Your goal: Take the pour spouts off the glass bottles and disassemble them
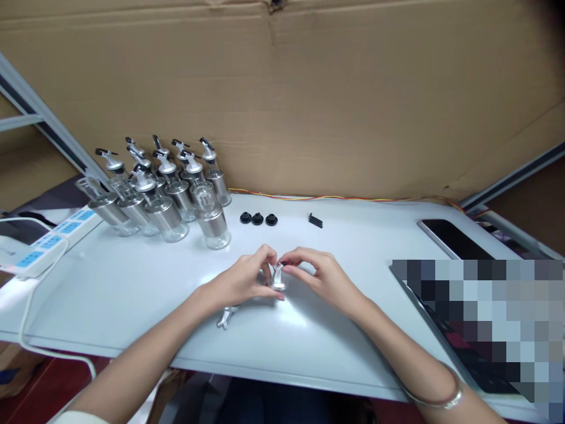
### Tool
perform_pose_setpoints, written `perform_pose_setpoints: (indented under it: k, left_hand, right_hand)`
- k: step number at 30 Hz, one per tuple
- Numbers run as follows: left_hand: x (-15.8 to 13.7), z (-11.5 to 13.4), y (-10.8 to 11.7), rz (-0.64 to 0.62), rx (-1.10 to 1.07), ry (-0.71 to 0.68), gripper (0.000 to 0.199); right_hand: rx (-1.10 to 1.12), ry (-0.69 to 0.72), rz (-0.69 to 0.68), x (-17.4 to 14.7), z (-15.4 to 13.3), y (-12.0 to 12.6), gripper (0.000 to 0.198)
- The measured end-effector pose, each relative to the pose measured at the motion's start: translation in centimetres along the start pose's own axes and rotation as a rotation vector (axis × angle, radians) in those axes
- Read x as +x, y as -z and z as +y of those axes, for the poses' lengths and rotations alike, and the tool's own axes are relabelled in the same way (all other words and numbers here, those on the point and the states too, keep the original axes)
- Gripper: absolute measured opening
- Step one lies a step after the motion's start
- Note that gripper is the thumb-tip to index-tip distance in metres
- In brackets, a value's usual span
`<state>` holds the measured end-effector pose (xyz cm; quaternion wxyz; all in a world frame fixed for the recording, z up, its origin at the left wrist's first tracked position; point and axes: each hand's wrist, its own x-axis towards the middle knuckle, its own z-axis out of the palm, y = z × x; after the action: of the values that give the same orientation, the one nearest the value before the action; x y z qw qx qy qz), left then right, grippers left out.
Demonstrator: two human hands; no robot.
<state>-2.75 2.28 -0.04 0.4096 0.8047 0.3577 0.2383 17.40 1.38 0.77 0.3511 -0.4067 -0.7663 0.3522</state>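
My left hand [247,277] is closed around the silver spout [278,278], with the thumb near its round base and the fingers at its upper part. My right hand [324,274] comes to the same silver spout from its right side; the thumb and a finger pinch a small dark piece [283,264] at its top. The fingertips cover most of this piece, so I cannot tell its exact shape. The silver spout is held over the tabletop [353,335], roughly upright.

To the left of the silver spout and nearer to me, a second spout [225,317] lies on its side, partly hidden behind my left hand. Just beyond the silver spout, three black stoppers [257,219] stand in a row. Beyond it and slightly to the right there is a small group of black levers [315,221], lying close together.

Farther to the left of the silver spout, a glass bottle [212,222] with a metal band stands without any spout on it. Behind it is a crowd of similar bottles [165,218], and many of them wear silver spouts with black levers. Still farther left is a white power strip [57,238]. Well to the right of the silver spout lie a phone [459,238] and a dark flat panel [468,362], which is partly blurred.
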Motion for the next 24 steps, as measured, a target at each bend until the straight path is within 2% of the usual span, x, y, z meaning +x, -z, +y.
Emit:
perform_pose_setpoints:
  k: [3, 6, 8, 10, 13, 16, 20, 22, 24]
  left_hand:
    - [-0.4, 0.3, 1.5, -0.100, -0.049, 0.034, 0.070]
    - [-1.0, 0.3, 3.8, -0.363, 0.023, 0.036, 0.099]
    - [-1.2, 0.2, 4.9, -0.527, 0.112, 0.025, 0.102]
    - [-1.3, 0.2, 5.5, -0.592, 0.183, 0.034, 0.099]
    - [-1.2, 0.2, 5.5, -0.578, 0.227, 0.118, 0.087]
    - [-1.0, 0.3, 5.0, -0.515, 0.202, 0.194, 0.066]
    - [-0.5, 0.2, 3.9, -0.376, 0.193, 0.180, 0.040]
    - [-0.4, 0.0, 3.3, -0.302, 0.198, 0.154, 0.038]
    - [-0.4, -0.2, 3.0, -0.244, 0.206, 0.131, 0.045]
  right_hand:
    - [-0.004, -0.018, 0.022, 0.0, 0.0, 0.2, 0.010]
    - [-0.009, -0.031, 0.063, -0.1, 0.1, 0.5, 0.013]
    - [-0.007, -0.031, 0.086, -0.1, 0.2, 0.6, 0.014]
    - [-0.005, -0.027, 0.095, -0.1, 0.2, 0.7, 0.014]
    - [-0.008, -0.016, 0.101, 0.0, 0.2, 0.6, 0.014]
    - [0.005, -0.015, 0.126, 0.0, 0.2, 0.5, 0.013]
    - [0.037, -0.021, 0.219, -0.1, 0.3, 0.4, 0.013]
    - [0.058, -0.004, 0.267, -0.1, 0.4, 0.4, 0.010]
    - [0.089, 0.028, 0.306, 0.0, 0.4, 0.5, 0.007]
